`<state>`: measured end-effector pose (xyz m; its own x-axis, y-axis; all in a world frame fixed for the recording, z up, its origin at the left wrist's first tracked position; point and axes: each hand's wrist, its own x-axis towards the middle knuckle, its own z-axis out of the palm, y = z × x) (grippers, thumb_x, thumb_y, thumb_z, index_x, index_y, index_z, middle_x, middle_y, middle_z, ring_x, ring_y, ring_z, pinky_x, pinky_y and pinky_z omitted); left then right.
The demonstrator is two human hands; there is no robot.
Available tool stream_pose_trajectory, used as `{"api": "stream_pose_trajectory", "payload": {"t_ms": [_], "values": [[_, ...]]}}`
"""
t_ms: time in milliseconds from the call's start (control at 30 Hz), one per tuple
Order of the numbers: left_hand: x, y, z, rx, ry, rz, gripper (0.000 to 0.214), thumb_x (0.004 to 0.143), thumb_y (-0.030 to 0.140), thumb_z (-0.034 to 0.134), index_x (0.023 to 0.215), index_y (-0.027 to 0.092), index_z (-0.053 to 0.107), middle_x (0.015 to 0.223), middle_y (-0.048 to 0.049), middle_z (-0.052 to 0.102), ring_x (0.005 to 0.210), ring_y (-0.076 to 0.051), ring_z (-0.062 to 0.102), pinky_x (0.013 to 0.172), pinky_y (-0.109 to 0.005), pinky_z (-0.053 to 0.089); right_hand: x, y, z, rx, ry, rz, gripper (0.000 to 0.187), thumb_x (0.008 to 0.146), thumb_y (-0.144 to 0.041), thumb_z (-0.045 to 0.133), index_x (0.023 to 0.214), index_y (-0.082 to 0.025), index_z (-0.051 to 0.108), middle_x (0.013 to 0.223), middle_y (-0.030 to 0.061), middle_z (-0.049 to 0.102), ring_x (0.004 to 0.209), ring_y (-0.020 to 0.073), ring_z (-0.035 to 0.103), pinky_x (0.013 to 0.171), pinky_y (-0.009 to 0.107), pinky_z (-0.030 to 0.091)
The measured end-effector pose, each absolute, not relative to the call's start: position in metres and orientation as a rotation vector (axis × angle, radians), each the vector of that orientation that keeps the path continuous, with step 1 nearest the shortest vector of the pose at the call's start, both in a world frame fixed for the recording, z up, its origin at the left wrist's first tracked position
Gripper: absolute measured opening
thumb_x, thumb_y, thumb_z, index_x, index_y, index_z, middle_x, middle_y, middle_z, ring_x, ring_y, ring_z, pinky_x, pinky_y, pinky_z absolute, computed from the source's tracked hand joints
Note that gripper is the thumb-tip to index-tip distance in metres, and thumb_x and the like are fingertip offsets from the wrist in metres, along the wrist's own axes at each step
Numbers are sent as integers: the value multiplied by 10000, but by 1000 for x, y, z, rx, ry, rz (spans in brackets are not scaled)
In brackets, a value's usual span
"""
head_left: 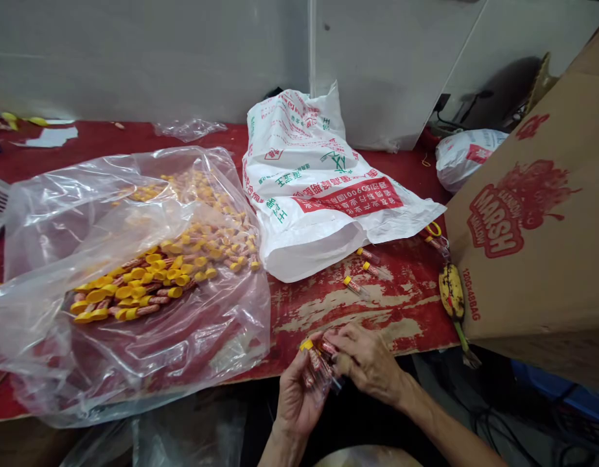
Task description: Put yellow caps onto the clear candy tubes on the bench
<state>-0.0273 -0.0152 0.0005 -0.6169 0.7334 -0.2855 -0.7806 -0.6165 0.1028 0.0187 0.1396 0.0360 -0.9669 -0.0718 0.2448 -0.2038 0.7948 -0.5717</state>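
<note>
Head-worn view, looking forward, tilted down

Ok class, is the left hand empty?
No, the left hand cradles a bunch of clear yellow-capped tubes.

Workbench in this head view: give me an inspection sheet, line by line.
Surface: red-painted board, paint worn through in patches.
Job's things: yellow-capped clear tubes bunched in the hands; loose tubes on the board; a heap of tubes inside a clear plastic bag.
Clutter: printed white sack, banana, cardboard carton, white bag.
Hands: left hand palm up under the tubes; right hand with its fingers on them from above.
Cables: dark cables below the board at lower right.
Surroundings: grey wall panels behind the board.
</note>
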Motion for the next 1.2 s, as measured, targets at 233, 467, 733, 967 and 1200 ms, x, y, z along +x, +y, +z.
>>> {"api": "stream_pose_trajectory", "payload": {"t_ms": [233, 467, 733, 967, 1200], "values": [[-21, -22, 3, -273, 303, 2231, 222, 836, 212, 584, 1011, 179, 717, 1046, -117, 689, 1031, -315, 613, 951, -504, 459, -34, 190, 15, -474, -2831, 177, 247, 852, -231, 506, 1074, -161, 590, 1117, 124, 552, 1043, 270, 462, 884, 396, 374], [-20, -24, 9, -292, 394, 2216, 211, 797, 214, 643, 990, 178, 721, 1090, -139, 671, 911, -269, 653, 841, -418, 530, -22, 192, 38, -293, -3075, 498, 287, 930, -262, 375, 1094, -185, 599, 976, 68, 654, 864, 174, 587, 741, 261, 398], [-22, -18, 13, -354, 430, 2202, 222, 784, 240, 650, 971, 138, 712, 1089, -154, 664, 931, -292, 644, 830, -436, 528, -21, 185, 71, -454, -3517, -285, 347, 905, -251, 422, 797, -128, 728, 806, 176, 702, 737, 249, 669, 601, 293, 423], [-27, -11, 10, -379, 420, 2226, 231, 797, 249, 614, 980, 123, 678, 1127, -144, 635, 1031, -311, 596, 887, -509, 481, -29, 187, 49, -345, -3504, -375, 377, 917, -223, 385, 795, -121, 728, 776, 176, 704, 703, 272, 677, 559, 309, 434], [-18, -11, 11, -327, 433, 2261, 246, 711, 195, 662, 943, 115, 669, 999, -133, 656, 910, -271, 624, 819, -476, 492, 8, 170, 39, -210, -3094, 316, 417, 947, -380, 306, 884, -200, 677, 843, 48, 716, 710, 180, 665, 607, 255, 464]]}}
